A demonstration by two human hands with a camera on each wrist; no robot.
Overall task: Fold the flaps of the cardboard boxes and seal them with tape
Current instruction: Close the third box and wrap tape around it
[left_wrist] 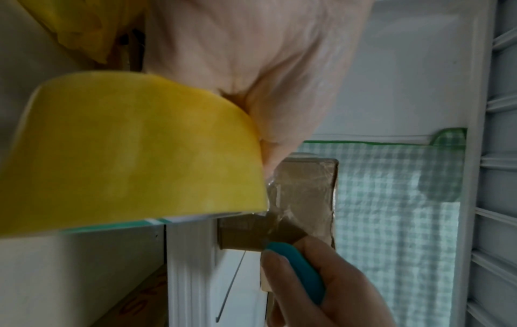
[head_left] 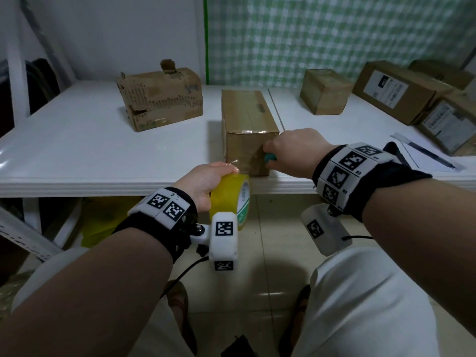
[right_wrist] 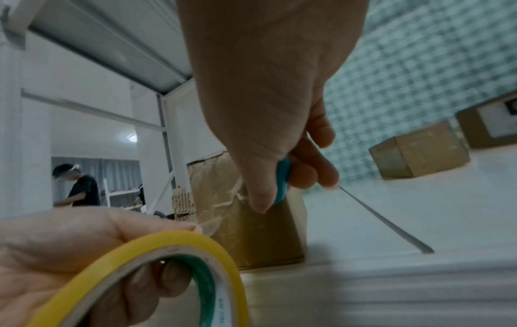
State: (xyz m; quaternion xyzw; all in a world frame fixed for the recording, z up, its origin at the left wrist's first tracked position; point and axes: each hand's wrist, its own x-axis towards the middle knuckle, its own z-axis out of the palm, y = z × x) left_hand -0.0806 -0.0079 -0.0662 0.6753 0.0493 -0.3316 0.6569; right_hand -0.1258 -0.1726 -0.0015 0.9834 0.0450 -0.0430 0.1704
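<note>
A long cardboard box [head_left: 247, 119] lies at the front edge of the white table [head_left: 77, 140], its flaps closed under clear tape. My left hand [head_left: 206, 181] grips a yellow tape roll [head_left: 229, 199] just in front of the box's near end, fingers through the core [right_wrist: 167, 278]. A strip of clear tape runs from the roll [left_wrist: 125, 154] to the box's near face [left_wrist: 305, 199]. My right hand [head_left: 291, 153] holds a teal-handled cutter [head_left: 269, 157] against the near face's right side. The teal handle [left_wrist: 302, 267] [right_wrist: 282, 179] sits between thumb and fingers; its blade is hidden.
A torn cardboard box [head_left: 162, 96] stands at the back left. A small box [head_left: 324, 91] and several labelled boxes [head_left: 401, 91] sit at the back right. A pen on paper [head_left: 430, 153] lies by my right wrist. Another person [right_wrist: 75, 185] stands far off.
</note>
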